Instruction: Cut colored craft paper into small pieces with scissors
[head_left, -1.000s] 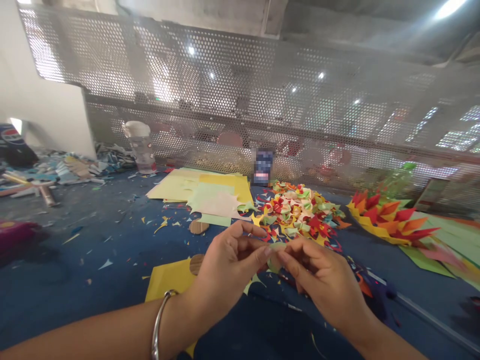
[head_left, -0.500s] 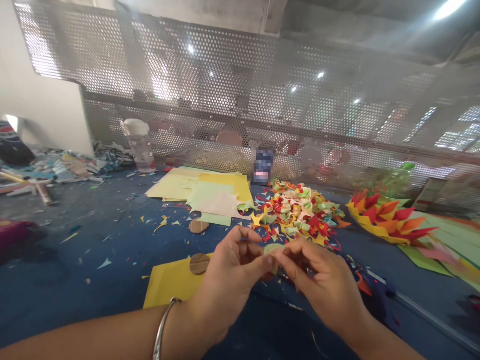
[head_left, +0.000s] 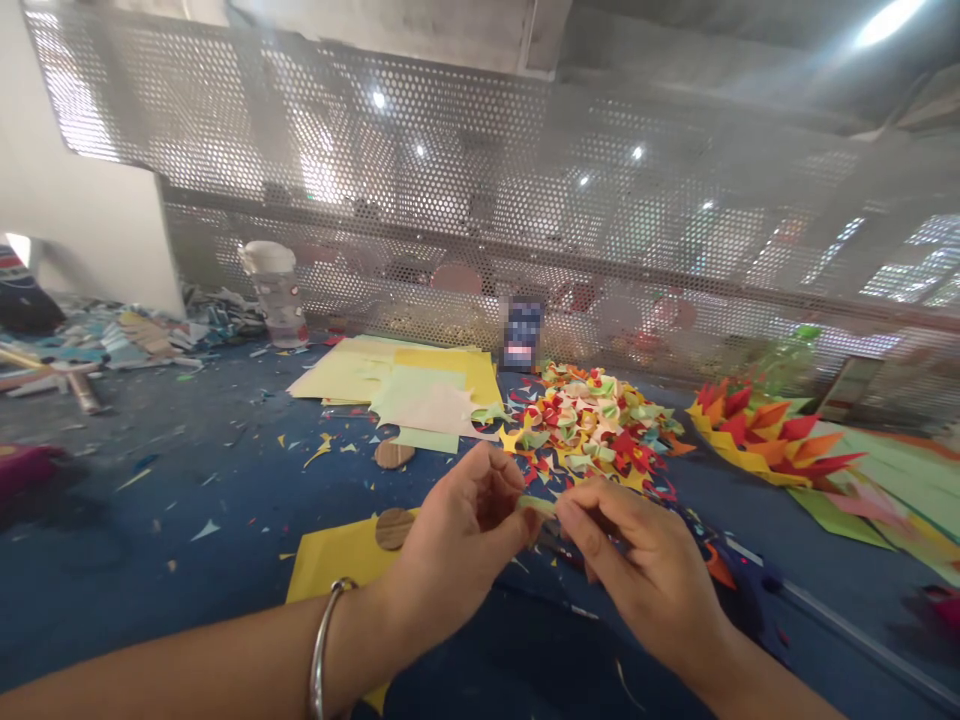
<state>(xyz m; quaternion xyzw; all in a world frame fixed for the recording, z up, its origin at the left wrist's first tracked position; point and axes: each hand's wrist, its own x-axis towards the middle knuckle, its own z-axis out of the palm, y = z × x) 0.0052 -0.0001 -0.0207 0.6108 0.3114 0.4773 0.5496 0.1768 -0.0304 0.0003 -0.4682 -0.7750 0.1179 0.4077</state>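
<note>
A small piece of pale green paper (head_left: 538,505) spans the short gap between my two hands. My left hand (head_left: 469,535) pinches its left end, fingers curled, with a silver bangle on the wrist. At the other end, the thumb and forefinger of my right hand (head_left: 637,560) are closed on the paper's edge. Just beyond the hands lies a heap of cut paper pieces (head_left: 600,415) in red, yellow, cream and green. Left of my left hand, a round wooden disc (head_left: 394,529) rests on a yellow paper sheet (head_left: 330,560); a second wooden disc (head_left: 394,454) sits farther back.
Stacked paper sheets (head_left: 345,370) lie at the back, near a propped phone (head_left: 523,335) and a white-lidded cup (head_left: 276,295). At right stand folded red-orange paper points (head_left: 772,435) and a green bottle (head_left: 795,355). Scraps litter the blue table (head_left: 247,590); a perforated metal screen (head_left: 450,150) rises behind.
The green paper has turned from a broader face to a narrow strip between the fingers. My hands have drawn slightly apart, and the view has shifted a little.
</note>
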